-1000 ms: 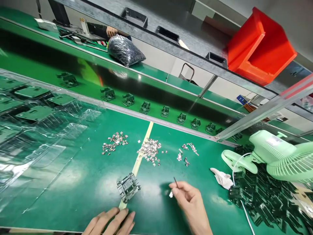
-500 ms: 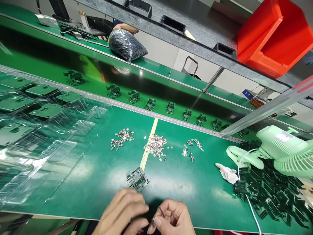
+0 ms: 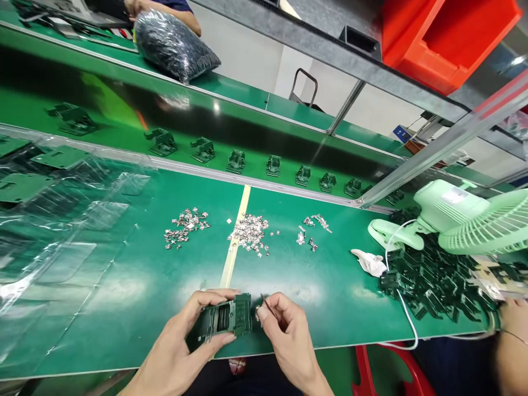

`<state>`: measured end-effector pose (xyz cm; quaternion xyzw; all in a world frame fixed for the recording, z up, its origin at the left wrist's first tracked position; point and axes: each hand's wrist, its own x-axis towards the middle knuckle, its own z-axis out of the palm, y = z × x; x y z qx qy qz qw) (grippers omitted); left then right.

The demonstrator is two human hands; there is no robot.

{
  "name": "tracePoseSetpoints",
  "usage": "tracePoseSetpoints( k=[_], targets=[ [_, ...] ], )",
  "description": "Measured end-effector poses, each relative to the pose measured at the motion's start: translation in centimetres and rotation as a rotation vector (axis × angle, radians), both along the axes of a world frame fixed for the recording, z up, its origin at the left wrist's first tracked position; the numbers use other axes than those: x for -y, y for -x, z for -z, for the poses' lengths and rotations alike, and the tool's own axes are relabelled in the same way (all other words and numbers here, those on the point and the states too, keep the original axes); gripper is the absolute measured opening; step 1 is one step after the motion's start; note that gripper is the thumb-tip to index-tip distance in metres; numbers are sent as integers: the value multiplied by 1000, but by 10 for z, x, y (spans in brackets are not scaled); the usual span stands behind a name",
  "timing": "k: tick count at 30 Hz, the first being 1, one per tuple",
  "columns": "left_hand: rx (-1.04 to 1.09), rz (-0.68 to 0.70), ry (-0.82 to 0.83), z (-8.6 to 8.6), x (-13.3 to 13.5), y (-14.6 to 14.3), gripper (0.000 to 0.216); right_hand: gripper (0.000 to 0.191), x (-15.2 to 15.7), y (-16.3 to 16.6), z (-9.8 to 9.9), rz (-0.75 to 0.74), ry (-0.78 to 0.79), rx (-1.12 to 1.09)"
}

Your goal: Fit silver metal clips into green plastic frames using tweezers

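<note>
My left hand [image 3: 185,335] is wrapped round a dark green plastic housing [image 3: 237,316], thumb along the near side and fingers along the far side. Just right of the housing, my right hand [image 3: 286,330] pinches a thin dark rod [image 3: 269,306], its kind unclear. A small shiny metal piece [image 3: 258,313] shows at those fingertips; a small gap parts them from the housing. Farther back on the green table lie a pile of small metal pieces [image 3: 251,231] by a yellow tape strip [image 3: 229,267], a looser scatter of metal pieces [image 3: 187,224] left of it, and several longer metal clips [image 3: 320,221] at right.
Several green housings [image 3: 236,161] stand in a row on the green belt behind the table. Clear plastic trays [image 3: 78,220] cover the left. A pale green fan [image 3: 457,209], a white cloth [image 3: 371,262] and heaped green parts [image 3: 429,275] occupy the right; another person's arm [image 3: 511,352] is beyond.
My left hand has taken hold of the housing that lay on the table and now holds it beside my right hand. The right hand keeps its pinch. The view has shifted.
</note>
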<state>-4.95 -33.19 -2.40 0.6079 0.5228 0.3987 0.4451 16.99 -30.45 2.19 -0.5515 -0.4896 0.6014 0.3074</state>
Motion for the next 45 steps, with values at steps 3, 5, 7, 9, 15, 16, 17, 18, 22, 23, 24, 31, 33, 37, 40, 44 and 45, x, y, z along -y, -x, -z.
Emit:
tracePoseSetpoints(
  k=[3, 5, 7, 9, 15, 16, 17, 18, 22, 23, 24, 31, 33, 37, 40, 44, 45],
  targets=[
    [97, -8, 2, 3, 9, -6, 36, 32, 1, 6, 1, -27, -40, 65],
    [92, -7, -28, 2, 11, -9, 35, 29, 3, 7, 2, -49, -66, 135],
    [65, -5, -50, 0, 11, -10, 33, 27, 4, 7, 4, -62, -81, 200],
    [34, 4, -88, -3, 11, -11, 31, 26, 6, 6, 7, -59, -75, 226],
    [9, -20, -165, -11, 11, -15, 31, 27, 10, 5, 12, 17, -1, 139],
    [15, -26, -182, -12, 11, -16, 29, 28, 11, 5, 13, 34, -3, 119],
    [21, -31, -200, -12, 11, -17, 28, 28, 12, 6, 13, 48, -13, 111],
    [25, -33, -207, -12, 11, -17, 28, 28, 12, 7, 14, 56, -29, 119],
    [39, -31, -219, -11, 12, -20, 28, 27, 14, 8, 14, 20, -58, 216],
    [46, -33, -229, -10, 13, -20, 29, 27, 14, 8, 13, 19, -49, 226],
    [53, -35, -238, -10, 13, -21, 29, 27, 14, 8, 13, 25, -37, 225],
    [115, 19, -331, -3, 16, -24, 44, 25, 14, 13, 13, 81, 43, 178],
    [180, 14, -263, -1, 19, -27, 43, 26, 14, 15, 13, 87, 36, 157],
    [362, -65, -52, 1, 25, -30, 34, 27, 16, 13, 10, 86, 23, 112],
    [465, -125, 77, 0, 26, -29, 30, 26, 20, 2, 4, -21, -91, 166],
    [598, -230, 286, -7, 23, -32, 33, 29, 27, -8, 4, -142, -395, 315],
    [639, -269, 335, -10, 22, -34, 36, 29, 29, -8, 7, -172, -441, 343]
  ],
)
